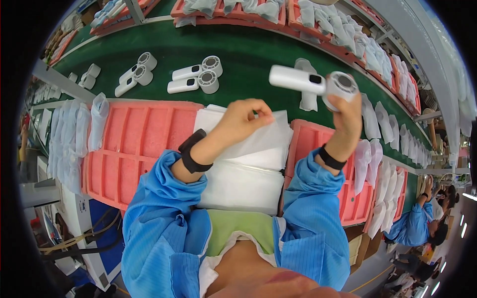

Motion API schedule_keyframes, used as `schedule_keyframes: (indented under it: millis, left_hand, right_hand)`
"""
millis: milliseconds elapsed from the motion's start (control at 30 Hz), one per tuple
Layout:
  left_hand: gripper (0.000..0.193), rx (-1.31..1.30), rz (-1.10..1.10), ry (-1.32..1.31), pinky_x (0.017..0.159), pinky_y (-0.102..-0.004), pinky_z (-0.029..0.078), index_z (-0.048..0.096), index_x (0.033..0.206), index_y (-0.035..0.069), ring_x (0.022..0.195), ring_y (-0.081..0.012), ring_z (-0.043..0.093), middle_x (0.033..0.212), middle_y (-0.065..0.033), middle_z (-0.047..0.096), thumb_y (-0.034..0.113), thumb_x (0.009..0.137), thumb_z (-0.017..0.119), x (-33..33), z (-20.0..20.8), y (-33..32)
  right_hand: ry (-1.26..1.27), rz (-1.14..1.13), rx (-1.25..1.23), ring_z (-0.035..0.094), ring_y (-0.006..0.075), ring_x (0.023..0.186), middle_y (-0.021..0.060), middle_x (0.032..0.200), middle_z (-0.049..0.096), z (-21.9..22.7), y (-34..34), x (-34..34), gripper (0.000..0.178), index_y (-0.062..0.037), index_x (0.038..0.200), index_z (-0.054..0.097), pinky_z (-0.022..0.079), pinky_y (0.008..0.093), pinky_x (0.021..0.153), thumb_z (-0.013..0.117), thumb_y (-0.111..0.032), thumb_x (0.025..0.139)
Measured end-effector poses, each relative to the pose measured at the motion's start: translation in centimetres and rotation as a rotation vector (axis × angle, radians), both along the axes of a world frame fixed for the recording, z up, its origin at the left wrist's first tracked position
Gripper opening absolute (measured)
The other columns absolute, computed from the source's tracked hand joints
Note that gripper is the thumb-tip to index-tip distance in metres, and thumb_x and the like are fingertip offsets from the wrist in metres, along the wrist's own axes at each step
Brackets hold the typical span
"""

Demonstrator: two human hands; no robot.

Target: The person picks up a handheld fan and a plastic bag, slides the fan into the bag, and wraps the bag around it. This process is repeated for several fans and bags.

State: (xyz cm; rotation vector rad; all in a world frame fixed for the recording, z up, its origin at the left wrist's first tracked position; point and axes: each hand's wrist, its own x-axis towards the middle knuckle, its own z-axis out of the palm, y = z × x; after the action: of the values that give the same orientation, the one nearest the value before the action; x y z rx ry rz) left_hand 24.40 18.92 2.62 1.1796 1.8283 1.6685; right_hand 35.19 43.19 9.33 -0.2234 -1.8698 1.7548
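Note:
My right hand [348, 111] grips a white handheld fan [298, 80] by its round head, holding it over the green belt with its handle pointing left. My left hand [243, 121] is closed, thumb and fingers pinched at the edge of a translucent white bag [258, 146]. That bag lies tilted on top of a stack of similar bags [241, 191] in front of me. Beyond the held fan, a fan in a bag [309, 102] rests on the belt, partly hidden by it.
Several bare white fans [186, 85] lie on the green belt [238, 54] to the left. Pink foam trays [134, 144] flank the bag stack; bagged fans [82, 131] line the left one. More bagged fans [382, 198] fill the right tray. Another person [412, 223] sits far right.

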Motion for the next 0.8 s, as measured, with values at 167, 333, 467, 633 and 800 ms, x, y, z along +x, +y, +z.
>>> schedule_keyframes:
  millis: [167,333,467,633,800]
  left_hand:
    - [0.011,0.102,0.100,-0.182,0.050,-0.0192,0.033,0.065,0.088,0.005,0.055,-0.0025,0.045,0.069,0.0054,0.056,0.015,0.088,0.069,-1.5,2.4,-1.8]
    - [0.012,0.193,0.187,-0.260,0.054,-0.0196,0.036,0.064,0.089,0.005,0.062,-0.0033,0.050,0.075,0.0052,0.059,0.017,0.092,0.065,-1.1,4.4,-2.9]
    - [0.012,0.333,0.203,-0.445,0.062,-0.0211,0.040,0.064,0.090,0.007,0.071,-0.0049,0.053,0.081,0.0035,0.061,0.018,0.094,0.062,-0.4,5.7,-3.2]
    - [0.011,0.453,0.224,-0.661,0.071,-0.0234,0.041,0.065,0.092,0.008,0.080,-0.0091,0.056,0.086,0.0029,0.063,0.017,0.095,0.060,-0.4,6.3,-4.1]
    - [0.006,0.369,0.314,-0.242,0.073,-0.0270,0.041,0.067,0.091,0.006,0.080,-0.0137,0.058,0.085,-0.0008,0.063,0.009,0.089,0.063,1.1,5.5,-3.8]
  right_hand:
    - [0.047,0.122,0.237,0.056,0.0111,0.082,0.0015,0.088,0.058,2.7,-1.5,2.0,0.048,-0.0009,0.101,0.057,0.044,0.0231,0.076,0.073,-0.011,0.057]
    - [0.000,0.219,0.338,0.056,0.0113,0.084,0.0020,0.090,0.059,3.1,-4.7,0.7,0.048,-0.0032,0.099,0.057,0.045,0.0236,0.075,0.073,-0.009,0.054]
    - [-0.057,0.142,0.483,0.058,0.0156,0.089,0.0068,0.096,0.059,2.1,-8.9,-1.2,0.060,-0.0004,0.110,0.057,0.046,0.0285,0.077,0.078,-0.008,0.054]
    - [0.108,0.070,0.793,0.060,0.0239,0.091,0.0108,0.103,0.057,0.5,-12.6,-3.4,0.076,-0.0040,0.128,0.054,0.049,0.0323,0.078,0.077,0.002,0.056]
    - [0.033,-0.001,0.865,0.060,0.0296,0.092,0.0138,0.106,0.054,-0.6,-14.2,-3.8,0.083,-0.0058,0.136,0.050,0.051,0.0349,0.077,0.078,0.002,0.059]
